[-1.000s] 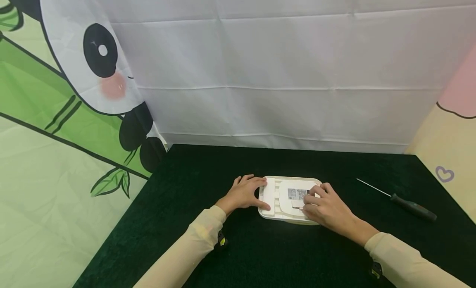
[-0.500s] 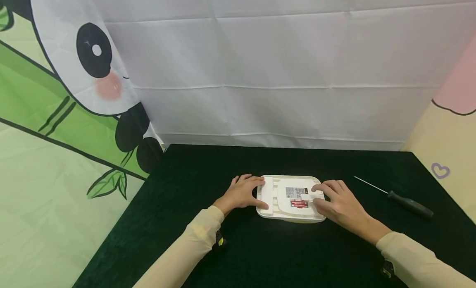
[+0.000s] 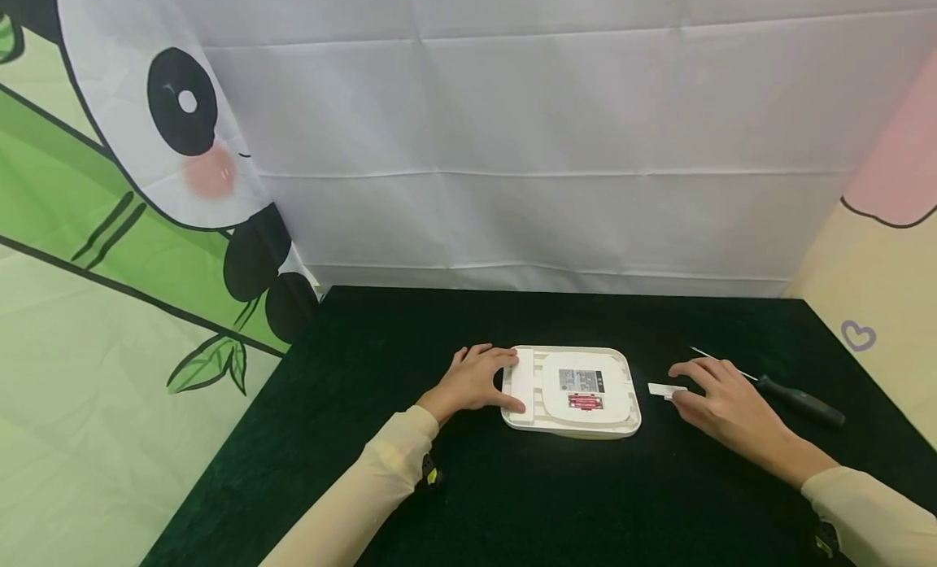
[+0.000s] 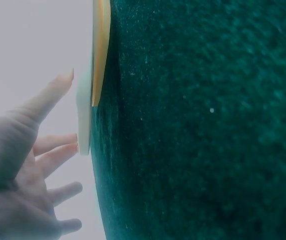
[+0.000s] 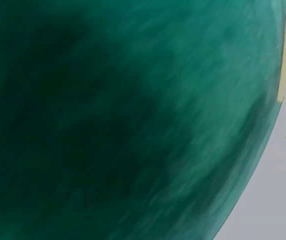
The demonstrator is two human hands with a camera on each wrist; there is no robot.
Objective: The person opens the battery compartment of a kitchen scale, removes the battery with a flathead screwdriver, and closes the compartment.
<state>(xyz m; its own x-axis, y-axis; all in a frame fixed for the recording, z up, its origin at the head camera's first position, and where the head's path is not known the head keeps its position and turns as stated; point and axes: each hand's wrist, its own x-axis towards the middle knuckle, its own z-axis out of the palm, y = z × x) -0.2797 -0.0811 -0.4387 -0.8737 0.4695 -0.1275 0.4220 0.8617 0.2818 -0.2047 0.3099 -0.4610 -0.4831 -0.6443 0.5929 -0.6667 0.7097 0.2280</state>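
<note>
Plainly, from the head view, a white device (image 3: 554, 392) lies flat on the dark green cloth (image 3: 476, 502), a grey label (image 3: 581, 381) and a red patch (image 3: 586, 402) facing up; the left hand (image 3: 472, 381) lies spread, thumb and fingertips resting on the device's left end and curled round nothing; the right hand (image 3: 725, 408) is well clear of the device, thumb and finger pinching a small white piece (image 3: 664, 390) just beside its right edge; a screwdriver (image 3: 801, 402) lies just behind that hand, a panda print (image 3: 183, 103) hangs at left; in the left wrist view the left hand's thumb and fingers reach out straight, two fingertips at the device's edge, a yellowish layer (image 4: 101, 55) under it; the right wrist view shows mostly blurred cloth, so the right hand's grip cannot be told there.
</note>
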